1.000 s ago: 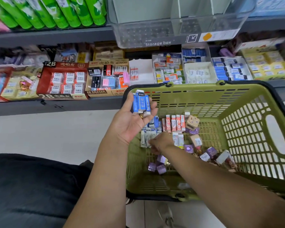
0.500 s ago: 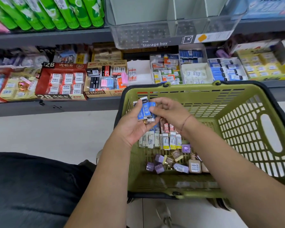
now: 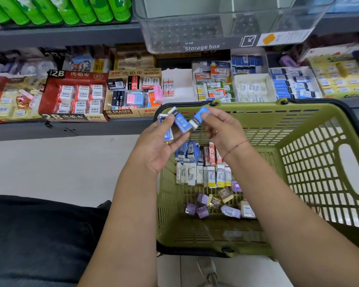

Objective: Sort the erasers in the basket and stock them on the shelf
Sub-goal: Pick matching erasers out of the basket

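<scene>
Several blue erasers are gripped in the left hand above the green basket. The right hand pinches a single blue eraser beside them; loose erasers lie inside the basket.

The basket is showing as matt olive plastic, slotted, with a black plastic rim. The erasers above it are wearing glossy blue sleeves (paper, by the look), dull white ends poking out. The storage box is reading as clear, smooth plastic. The carton is looking like printed card, slightly shiny; the shelf, matt grey metal. The floor is gleaming, smooth; the trousers are looking like dark matt cloth.
</scene>
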`<state>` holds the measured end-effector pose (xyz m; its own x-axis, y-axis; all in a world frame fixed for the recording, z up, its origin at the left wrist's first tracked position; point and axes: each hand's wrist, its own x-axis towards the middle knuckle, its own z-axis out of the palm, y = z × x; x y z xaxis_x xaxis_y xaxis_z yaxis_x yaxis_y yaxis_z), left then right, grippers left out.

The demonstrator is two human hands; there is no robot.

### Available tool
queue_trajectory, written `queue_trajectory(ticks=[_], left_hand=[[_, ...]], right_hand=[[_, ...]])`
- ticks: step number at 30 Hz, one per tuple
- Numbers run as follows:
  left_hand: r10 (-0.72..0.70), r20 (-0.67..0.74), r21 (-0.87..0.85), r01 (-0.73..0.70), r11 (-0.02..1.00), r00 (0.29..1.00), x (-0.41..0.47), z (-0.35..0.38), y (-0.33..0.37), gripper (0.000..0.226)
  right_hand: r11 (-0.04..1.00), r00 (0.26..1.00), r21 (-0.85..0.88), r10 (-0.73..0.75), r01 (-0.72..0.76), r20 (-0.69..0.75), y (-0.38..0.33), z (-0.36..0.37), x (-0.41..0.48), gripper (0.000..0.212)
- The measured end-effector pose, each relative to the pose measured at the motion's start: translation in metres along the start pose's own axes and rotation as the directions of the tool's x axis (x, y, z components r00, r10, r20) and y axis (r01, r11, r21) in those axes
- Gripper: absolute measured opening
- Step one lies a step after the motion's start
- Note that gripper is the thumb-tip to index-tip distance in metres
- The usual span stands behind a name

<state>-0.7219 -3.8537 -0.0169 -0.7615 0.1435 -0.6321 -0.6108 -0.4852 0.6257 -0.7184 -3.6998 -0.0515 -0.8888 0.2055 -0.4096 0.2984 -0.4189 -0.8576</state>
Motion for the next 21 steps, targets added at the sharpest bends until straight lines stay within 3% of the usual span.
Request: queue_trajectory(ticks=[2,6,9,14,17,21], left_hand=[[0.015,-0.022,-0.01,-0.015,1.0,1.0,0.002,0.0,0.0,0.008],[0.038,-0.037,-0.014,-0.039,0.999,0.999,0.002,0.001,0.001,0.005],[0.051,-0.042,-0.045,-0.053,0.998,0.998,0.001,0.0,0.004,0.005],[0.078,-0.037,0.014,-0.077,0.997,0.996,0.0,-0.001,0.007,0.003],[0.103,-0.035,0.096,-0.099,0.99,0.994,-0.003,0.001,0.005,0.003],[0.151,-0.056,0.255,-0.132,0.958,0.987,-0.006,0.001,0.001,0.002]], right_hand=[[0.997,0.996,-0.032,0.067,-0.07,-0.066,0.013,-0.01,0.008,0.014],[0.851,0.959,-0.458,0.165,-0.257,-0.231,0.056,-0.015,0.025,0.016],[0.747,0.956,-0.612,0.111,-0.26,-0.27,0.074,-0.011,0.042,0.028],[0.633,0.963,-0.731,0.096,-0.255,-0.253,0.08,-0.012,0.05,0.015],[0.68,0.965,-0.687,0.137,-0.255,-0.223,0.076,-0.014,0.04,0.024],[0.911,0.987,-0.382,0.122,-0.155,-0.109,0.038,-0.004,0.009,0.015]])
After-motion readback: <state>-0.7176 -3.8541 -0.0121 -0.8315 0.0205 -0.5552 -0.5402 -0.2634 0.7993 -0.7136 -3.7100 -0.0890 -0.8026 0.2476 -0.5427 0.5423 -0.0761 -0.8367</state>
